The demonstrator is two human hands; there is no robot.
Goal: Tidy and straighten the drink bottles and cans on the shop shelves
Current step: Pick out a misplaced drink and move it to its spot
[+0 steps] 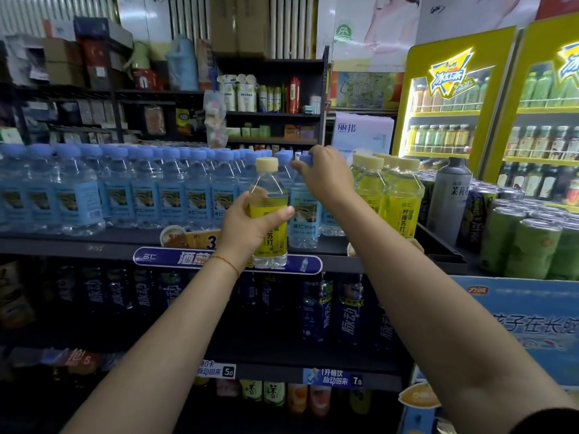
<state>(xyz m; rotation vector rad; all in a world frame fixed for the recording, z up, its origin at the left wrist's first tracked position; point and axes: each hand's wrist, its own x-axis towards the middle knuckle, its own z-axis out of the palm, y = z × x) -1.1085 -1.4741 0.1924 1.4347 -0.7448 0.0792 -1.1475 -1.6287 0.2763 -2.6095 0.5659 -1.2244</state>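
My left hand (250, 227) grips a yellow-labelled lemon soda bottle (270, 214) with a cream cap, held upright in front of the top shelf (94, 242). My right hand (322, 175) is closed on the blue cap of a blue-labelled water bottle (304, 214) standing at the shelf's front, just right of the yellow one. Rows of blue-capped water bottles (125, 189) fill the shelf to the left. A group of yellow lemon soda bottles (388, 195) stands to the right of my right arm.
Green and dark cans (517, 239) and a grey bottle (448, 198) crowd the right end. Dark blue drink bottles (316, 308) line the shelf below. Lit yellow coolers (445, 114) stand at the back right, a blue carton (517, 324) at the lower right.
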